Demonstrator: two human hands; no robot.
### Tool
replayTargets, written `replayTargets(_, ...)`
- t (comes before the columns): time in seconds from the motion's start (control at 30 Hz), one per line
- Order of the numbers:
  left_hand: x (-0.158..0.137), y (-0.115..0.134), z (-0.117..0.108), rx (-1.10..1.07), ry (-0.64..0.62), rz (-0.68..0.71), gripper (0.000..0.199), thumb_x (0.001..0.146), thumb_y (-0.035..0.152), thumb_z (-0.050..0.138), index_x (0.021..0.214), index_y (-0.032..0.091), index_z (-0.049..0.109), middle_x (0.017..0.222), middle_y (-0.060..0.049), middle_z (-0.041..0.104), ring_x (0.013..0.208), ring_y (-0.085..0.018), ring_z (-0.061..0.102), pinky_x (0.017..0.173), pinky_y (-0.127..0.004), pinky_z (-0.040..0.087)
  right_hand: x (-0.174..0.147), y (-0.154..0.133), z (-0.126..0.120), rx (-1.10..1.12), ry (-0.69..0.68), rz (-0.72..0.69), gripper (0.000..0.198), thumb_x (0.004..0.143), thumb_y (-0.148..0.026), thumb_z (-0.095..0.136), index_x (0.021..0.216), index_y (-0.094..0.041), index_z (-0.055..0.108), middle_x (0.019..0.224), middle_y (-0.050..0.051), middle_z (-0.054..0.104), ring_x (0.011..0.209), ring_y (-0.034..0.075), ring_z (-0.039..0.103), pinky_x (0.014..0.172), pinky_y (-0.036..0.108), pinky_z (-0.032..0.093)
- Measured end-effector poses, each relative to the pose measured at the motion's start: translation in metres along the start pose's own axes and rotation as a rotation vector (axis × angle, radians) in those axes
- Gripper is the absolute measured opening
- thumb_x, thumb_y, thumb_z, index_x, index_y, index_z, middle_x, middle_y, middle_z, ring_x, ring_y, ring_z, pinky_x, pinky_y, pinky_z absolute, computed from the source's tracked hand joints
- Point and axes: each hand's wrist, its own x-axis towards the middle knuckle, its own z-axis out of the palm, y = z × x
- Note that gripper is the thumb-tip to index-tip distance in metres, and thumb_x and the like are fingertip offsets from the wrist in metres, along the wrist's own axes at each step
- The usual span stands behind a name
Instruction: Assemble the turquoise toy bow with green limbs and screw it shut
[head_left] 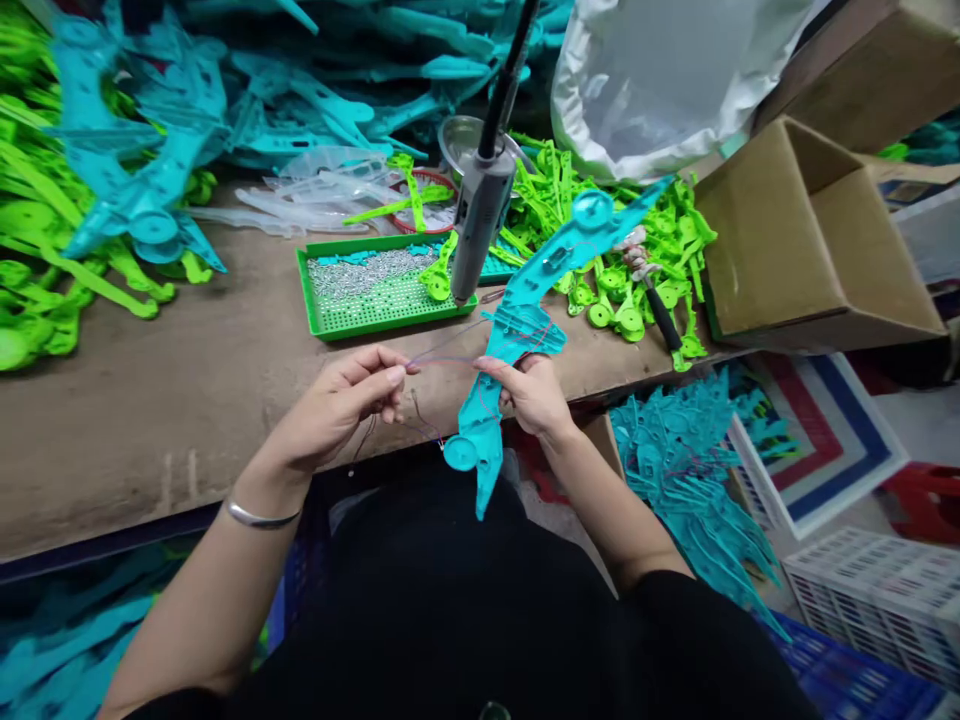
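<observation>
My right hand (534,393) grips a long turquoise plastic part (525,280) near its lower middle, thumb on top. The part slants up to the right, with a round disc near each end. Thin red and blue wires (446,359) run from the part to my left hand (360,395), which pinches them between thumb and fingertips. More wire ends dangle below the left fingers. Just beyond the part hangs a grey electric screwdriver (480,220), tip down. Under it lies a green tray (390,318) of small metal screws.
Turquoise parts (154,130) and lime green parts (37,240) are heaped at the left and back. More lime green parts (615,300) surround a black-handled tool (664,322) on the right. A cardboard box (787,260) stands beyond. Turquoise parts (690,470) fill a container below right.
</observation>
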Motion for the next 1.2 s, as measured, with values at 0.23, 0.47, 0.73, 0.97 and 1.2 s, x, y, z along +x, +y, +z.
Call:
replayTargets(0.23,-0.011,-0.022,-0.007,0.314,-0.071,-0.088,0.042,0.079,0.048,0.074,0.106,0.017,0.065,0.087,-0.002,0.065,0.075,-0.013,0.059,0.063,-0.024,0.048,0.009,0.000,0.011,0.036,0.065,-0.060,0.032,0.063,-0.043,0.083,0.068,-0.017,0.065,0.061,-0.004,0.063,0.040,0.003,0.037,0.036,0.021,0.031)
replayTargets(0.47,-0.007,-0.035,-0.004,0.238,-0.273,-0.098,0.031,0.081,0.042,0.073,0.091,0.016,0.061,0.084,-0.001,0.064,0.077,-0.011,0.058,0.072,-0.025,0.047,0.019,-0.005,0.019,0.162,0.238,-0.163,0.036,0.062,-0.043,0.085,0.060,-0.019,0.058,0.047,-0.009,0.049,0.038,0.004,0.037,0.036,0.022,0.028)
replayTargets(0.73,-0.007,-0.042,-0.003,0.171,-0.313,-0.116,0.033,0.073,0.032,0.081,0.092,0.017,0.058,0.085,-0.001,0.065,0.079,-0.012,0.061,0.074,-0.028,0.051,0.032,0.004,0.024,0.093,0.361,-0.290,0.034,0.075,-0.050,0.075,0.069,-0.022,0.056,0.058,-0.006,0.058,0.038,0.005,0.038,0.035,0.022,0.035)
replayTargets(0.97,-0.015,-0.041,-0.001,0.259,-0.270,-0.030,0.032,0.074,0.031,0.082,0.089,0.017,0.058,0.089,0.001,0.061,0.080,-0.010,0.059,0.074,-0.026,0.051,0.041,0.009,0.020,0.009,0.326,-0.361,0.037,0.078,-0.052,0.073,0.071,-0.023,0.051,0.059,-0.007,0.054,0.041,0.006,0.040,0.038,0.023,0.039)
replayTargets(1.2,-0.012,-0.046,-0.003,0.070,-0.186,-0.156,0.045,0.065,0.026,0.088,0.094,0.018,0.055,0.081,0.004,0.061,0.073,-0.008,0.062,0.069,-0.021,0.053,0.047,0.004,0.017,-0.057,0.340,-0.446,0.038,0.080,-0.053,0.071,0.072,-0.024,0.047,0.062,-0.006,0.054,0.043,0.007,0.045,0.042,0.023,0.048)
